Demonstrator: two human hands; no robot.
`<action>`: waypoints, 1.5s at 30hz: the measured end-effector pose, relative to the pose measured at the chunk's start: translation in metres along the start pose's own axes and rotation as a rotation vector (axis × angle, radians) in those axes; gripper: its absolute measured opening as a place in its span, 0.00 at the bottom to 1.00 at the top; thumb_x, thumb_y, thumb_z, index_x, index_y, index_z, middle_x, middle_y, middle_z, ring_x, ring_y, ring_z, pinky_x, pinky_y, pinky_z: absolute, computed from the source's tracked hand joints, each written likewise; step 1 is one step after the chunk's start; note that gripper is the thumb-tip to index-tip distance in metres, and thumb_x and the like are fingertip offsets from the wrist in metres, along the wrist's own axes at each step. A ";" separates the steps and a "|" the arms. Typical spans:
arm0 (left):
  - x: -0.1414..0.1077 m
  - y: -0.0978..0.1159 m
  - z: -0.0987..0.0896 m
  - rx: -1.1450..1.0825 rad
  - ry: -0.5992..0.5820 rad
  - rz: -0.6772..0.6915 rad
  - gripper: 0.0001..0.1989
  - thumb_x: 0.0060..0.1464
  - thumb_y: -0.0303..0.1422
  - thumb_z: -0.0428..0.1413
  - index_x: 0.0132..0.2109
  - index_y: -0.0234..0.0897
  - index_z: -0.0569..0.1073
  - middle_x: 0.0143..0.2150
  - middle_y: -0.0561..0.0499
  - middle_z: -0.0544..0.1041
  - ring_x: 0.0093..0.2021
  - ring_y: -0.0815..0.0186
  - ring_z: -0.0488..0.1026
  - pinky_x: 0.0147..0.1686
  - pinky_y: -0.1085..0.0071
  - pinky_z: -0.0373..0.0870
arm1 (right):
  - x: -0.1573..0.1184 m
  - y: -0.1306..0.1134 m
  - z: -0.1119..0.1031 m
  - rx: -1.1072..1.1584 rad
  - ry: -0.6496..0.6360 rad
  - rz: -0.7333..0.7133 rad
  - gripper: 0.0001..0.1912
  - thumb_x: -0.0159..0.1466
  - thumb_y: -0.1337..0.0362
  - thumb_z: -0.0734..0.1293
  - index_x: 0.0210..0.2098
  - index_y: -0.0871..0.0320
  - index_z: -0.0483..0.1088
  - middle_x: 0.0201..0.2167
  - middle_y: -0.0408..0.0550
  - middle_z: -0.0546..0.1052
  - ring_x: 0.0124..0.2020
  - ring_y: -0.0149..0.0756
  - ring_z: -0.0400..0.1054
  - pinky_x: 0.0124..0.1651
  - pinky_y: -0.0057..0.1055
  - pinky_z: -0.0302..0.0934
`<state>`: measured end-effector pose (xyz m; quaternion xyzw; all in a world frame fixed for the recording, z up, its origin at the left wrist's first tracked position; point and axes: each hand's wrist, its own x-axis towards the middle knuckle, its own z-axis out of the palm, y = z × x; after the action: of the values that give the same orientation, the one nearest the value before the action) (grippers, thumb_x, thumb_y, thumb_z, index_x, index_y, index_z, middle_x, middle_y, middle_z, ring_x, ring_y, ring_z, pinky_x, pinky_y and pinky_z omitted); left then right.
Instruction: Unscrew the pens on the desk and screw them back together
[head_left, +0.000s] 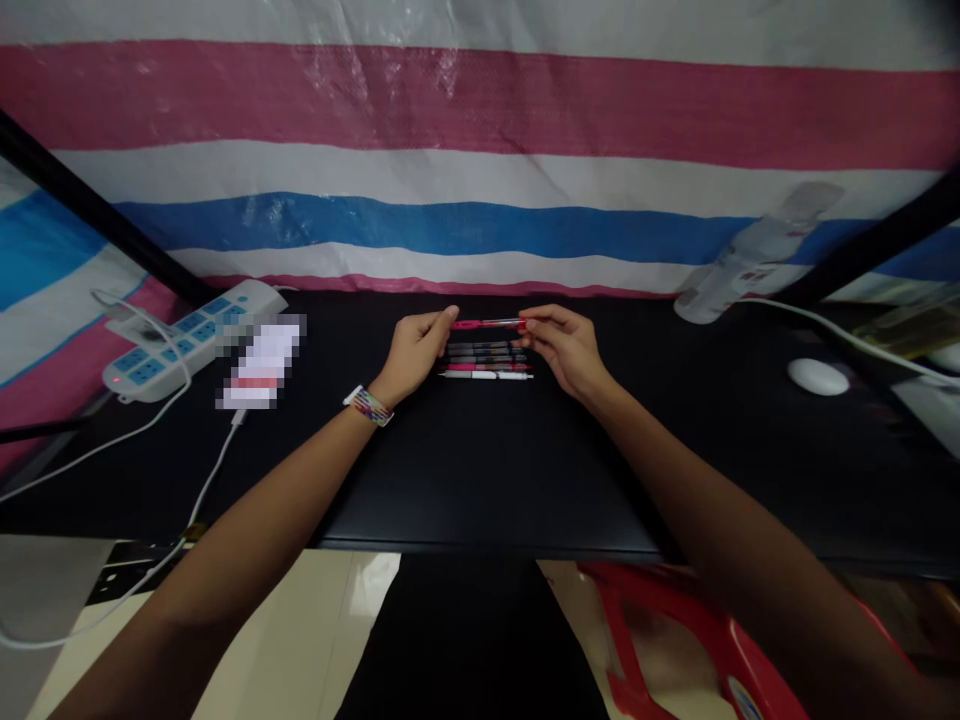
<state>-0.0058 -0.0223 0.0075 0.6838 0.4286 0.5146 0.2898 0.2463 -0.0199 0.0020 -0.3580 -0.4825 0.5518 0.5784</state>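
Note:
A red pen with a clear barrel (491,323) is held level between both hands above the black table (487,480). My left hand (417,348) pinches its left end, and a multicoloured band circles that wrist. The fingers of my right hand (562,347) close on the pen's right end. Just below it, several pens lie side by side in a row, pointing left to right. Dark ones (484,352) are at the far side, then a pink-red one (480,367), and a white and grey pen (486,375) lies nearest to me.
At left are a white power strip (196,338), a blurred phone (262,365) and white cables. At right stand a clear bottle (735,265) and a white mouse (818,377). A red stool (675,610) is below the table edge.

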 end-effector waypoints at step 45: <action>0.001 0.007 -0.001 0.026 0.012 0.116 0.06 0.60 0.28 0.71 0.42 0.46 0.90 0.44 0.48 0.90 0.48 0.56 0.85 0.56 0.54 0.80 | 0.004 0.002 -0.001 0.022 0.069 0.051 0.01 0.58 0.65 0.77 0.30 0.51 0.82 0.24 0.42 0.75 0.27 0.33 0.69 0.50 0.45 0.79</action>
<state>-0.0049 -0.0246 0.0141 0.7080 0.3968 0.5290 0.2479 0.2461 -0.0153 0.0003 -0.3826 -0.4469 0.5590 0.5843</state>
